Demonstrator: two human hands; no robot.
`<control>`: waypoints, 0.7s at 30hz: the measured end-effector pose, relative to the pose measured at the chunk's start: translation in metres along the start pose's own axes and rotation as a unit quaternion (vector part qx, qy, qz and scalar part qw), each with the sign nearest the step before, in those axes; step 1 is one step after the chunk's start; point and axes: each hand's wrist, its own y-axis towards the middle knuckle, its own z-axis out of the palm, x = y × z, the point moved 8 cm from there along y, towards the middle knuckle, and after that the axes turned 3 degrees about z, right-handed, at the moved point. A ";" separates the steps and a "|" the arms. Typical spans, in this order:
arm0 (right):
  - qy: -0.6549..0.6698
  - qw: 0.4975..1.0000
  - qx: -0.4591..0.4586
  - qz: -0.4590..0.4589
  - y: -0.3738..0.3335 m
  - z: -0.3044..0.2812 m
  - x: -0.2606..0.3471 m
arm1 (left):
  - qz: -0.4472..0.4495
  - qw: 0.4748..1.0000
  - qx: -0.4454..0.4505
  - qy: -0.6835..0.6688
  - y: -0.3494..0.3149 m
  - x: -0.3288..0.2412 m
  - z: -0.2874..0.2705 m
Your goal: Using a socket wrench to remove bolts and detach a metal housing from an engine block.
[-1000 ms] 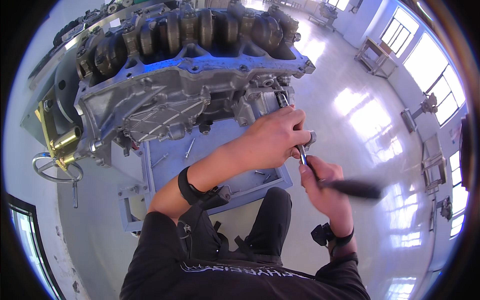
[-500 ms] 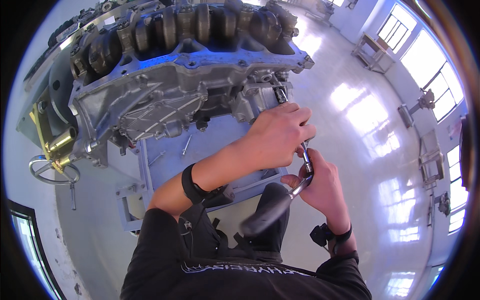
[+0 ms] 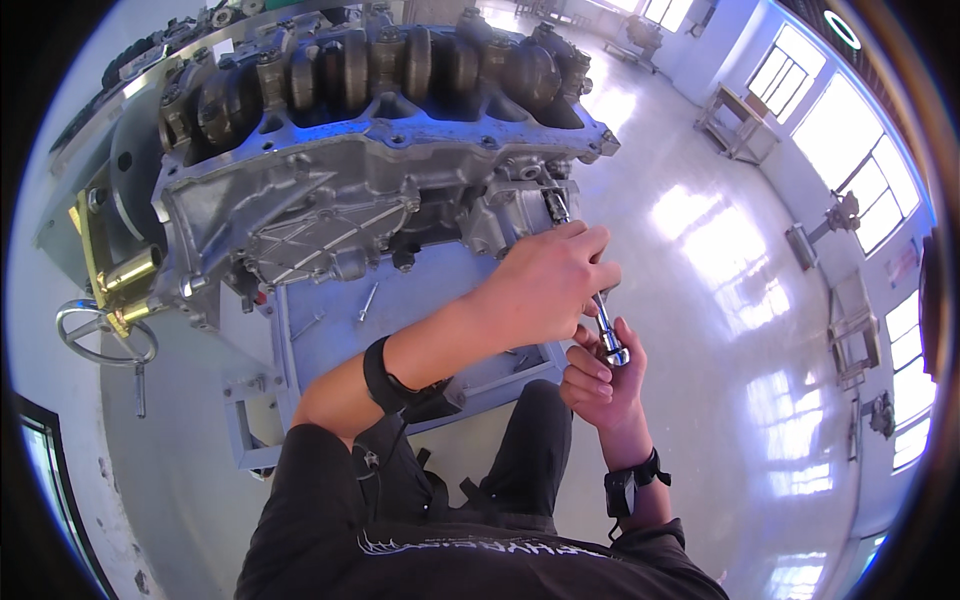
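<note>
An engine block (image 3: 330, 195) with its crankshaft (image 3: 385, 65) on top fills the upper part of the view. My left hand (image 3: 550, 275) is closed around a shiny extension bar (image 3: 604, 318), which runs up to a fitting (image 3: 556, 207) on the block's right end. At the bar's near end is the round chrome head of a ratchet wrench (image 3: 617, 356). My right hand (image 3: 605, 385) is below it, fingers curled against the ratchet. The ratchet's handle is hidden at this angle.
Under the block is a grey stand tray (image 3: 400, 300) with a loose bolt (image 3: 370, 301) on it. A handwheel (image 3: 105, 332) and brass-coloured bracket (image 3: 130, 270) are at the left. A workbench (image 3: 738, 125) and other stands line the windowed wall at right.
The ratchet's dark handle, which stuck out toward my lap, has swung out of sight. My right hand has shifted down and left, turning its curled fingers up. My left hand stays on the bar.
</note>
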 end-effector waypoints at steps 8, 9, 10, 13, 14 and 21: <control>-0.586 0.758 -0.258 -0.126 -0.010 0.042 0.043 | 0.000 0.999 -0.034 -0.024 -0.011 0.003 -0.011; -0.625 0.714 -0.293 -0.117 -0.012 0.050 0.044 | -0.002 0.999 -0.032 -0.025 -0.012 0.006 -0.010; -0.624 0.714 -0.295 -0.118 -0.013 0.047 0.044 | 0.000 0.999 -0.034 -0.032 -0.012 0.008 -0.008; -0.901 0.297 -0.257 -0.186 -0.010 0.086 0.039 | 0.013 0.999 -0.042 -0.022 -0.012 0.010 -0.005; -0.900 0.299 -0.258 -0.185 -0.007 0.089 0.031 | 0.023 0.998 -0.051 -0.004 -0.013 0.009 -0.006; -0.944 0.029 -0.290 -0.156 -0.004 0.090 0.014 | 0.040 0.998 -0.039 -0.007 -0.007 0.007 -0.009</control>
